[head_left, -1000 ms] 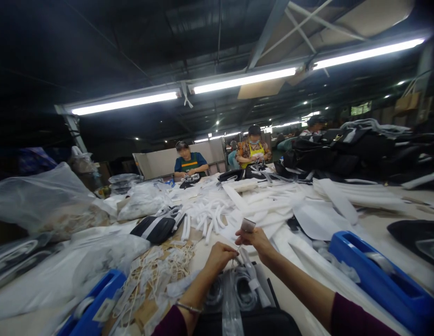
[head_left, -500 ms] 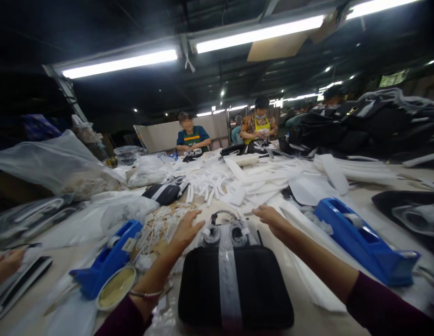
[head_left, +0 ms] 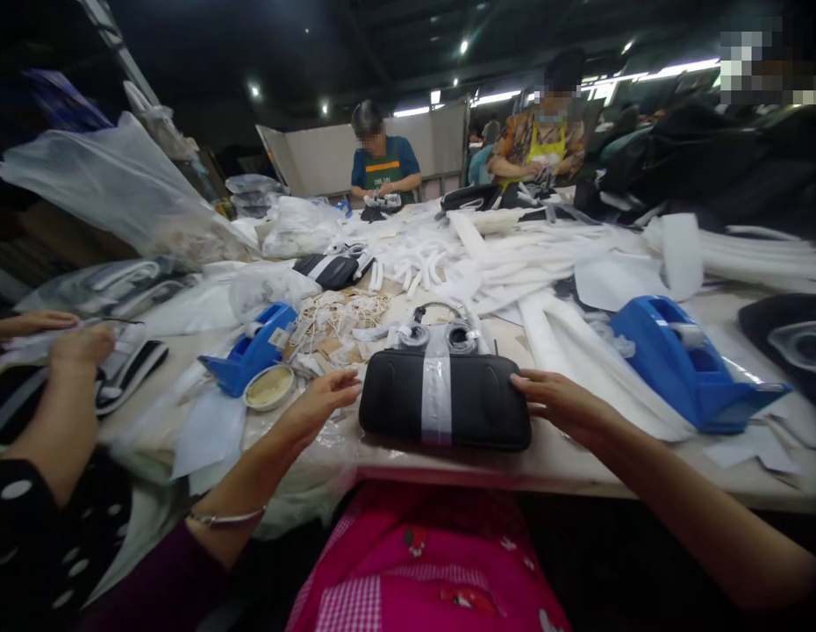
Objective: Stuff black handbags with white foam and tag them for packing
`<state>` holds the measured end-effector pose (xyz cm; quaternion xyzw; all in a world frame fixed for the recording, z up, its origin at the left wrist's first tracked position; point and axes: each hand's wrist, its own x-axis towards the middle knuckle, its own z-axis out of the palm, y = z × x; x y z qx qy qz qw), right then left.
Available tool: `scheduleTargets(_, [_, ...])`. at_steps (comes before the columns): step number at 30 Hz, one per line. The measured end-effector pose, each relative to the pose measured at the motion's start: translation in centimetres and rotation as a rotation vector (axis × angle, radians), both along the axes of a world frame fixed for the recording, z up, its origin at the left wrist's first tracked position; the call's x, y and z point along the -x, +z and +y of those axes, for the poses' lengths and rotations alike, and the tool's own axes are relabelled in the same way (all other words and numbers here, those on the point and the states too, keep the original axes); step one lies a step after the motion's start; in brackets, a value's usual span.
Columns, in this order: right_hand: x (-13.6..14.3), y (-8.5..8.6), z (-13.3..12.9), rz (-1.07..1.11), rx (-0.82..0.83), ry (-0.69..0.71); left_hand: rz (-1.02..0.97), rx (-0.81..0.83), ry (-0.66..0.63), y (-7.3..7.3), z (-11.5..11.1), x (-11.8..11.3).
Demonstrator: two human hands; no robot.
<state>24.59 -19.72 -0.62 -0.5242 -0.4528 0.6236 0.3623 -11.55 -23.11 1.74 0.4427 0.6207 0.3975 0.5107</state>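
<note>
A black case (head_left: 395, 395) lies at the table's front edge, with a whitish band (head_left: 437, 395) running down its middle. Behind it are two wrapped coils (head_left: 461, 337) and a dark looped handle. My left hand (head_left: 322, 402) is just left of the case, fingers stretched out and holding nothing. On the other side, my right hand (head_left: 556, 397) has its extended fingers at the case's right upper edge, seemingly touching it, without gripping.
Blue tape dispensers stand at left (head_left: 254, 349) and right (head_left: 690, 369). A round tub (head_left: 268, 387) sits by the left one. White foam strips (head_left: 506, 254) and tangled strings (head_left: 346, 320) lie beyond. Another person's hands (head_left: 82, 344) work at far left; two people sit opposite.
The view has tilted down, showing the table edge and a pink apron. Both hands have come back from beyond the case to its sides. The neighbour's hands show more.
</note>
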Motion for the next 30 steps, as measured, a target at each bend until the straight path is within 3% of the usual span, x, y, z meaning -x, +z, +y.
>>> scheduleTargets(3, [0.3, 0.1, -0.4, 0.042, 0.102, 0.063, -0.113, 0.028, -0.101, -0.6, 0.1, -0.9])
scheduleTargets(5, [0.7, 0.3, -0.5, 0.048, 0.118, 0.032, -0.159, 0.013, -0.148, -1.1, 0.3, -1.4])
scheduleTargets(12, [2.4, -0.3, -0.8, 0.112, 0.068, -0.082, -0.186, -0.034, -0.047, -2.4, 1.4, -2.8])
scheduleTargets(17, [2.5, -0.8, -1.5, 0.178, 0.000, -0.129, -0.098, 0.039, -0.028, -2.3, -0.8, -2.5])
scheduleTargets(21, [1.7, -0.8, -2.2, 0.186, -0.032, -0.060, 0.172, 0.068, -0.130, -1.6, -1.4, -0.4])
scheduleTargets(24, [1.5, -0.5, -2.1, 0.169, -0.066, -0.029, 0.656, -0.277, -0.162, 0.8, 1.3, -1.1])
scheduleTargets(25, [1.6, -0.4, -2.0, 0.154, -0.074, -0.029, 0.790, -0.441, -0.211, 1.9, 2.7, -2.2])
scheduleTargets(27, [1.9, -0.2, -1.8, 0.104, -0.090, -0.042, 0.889, -0.664, -0.436, 3.9, 5.9, -5.6])
scheduleTargets(30, [2.5, -0.3, -1.6, -0.002, -0.133, -0.086, 0.837, -0.781, -0.888, 4.9, 10.8, -11.9])
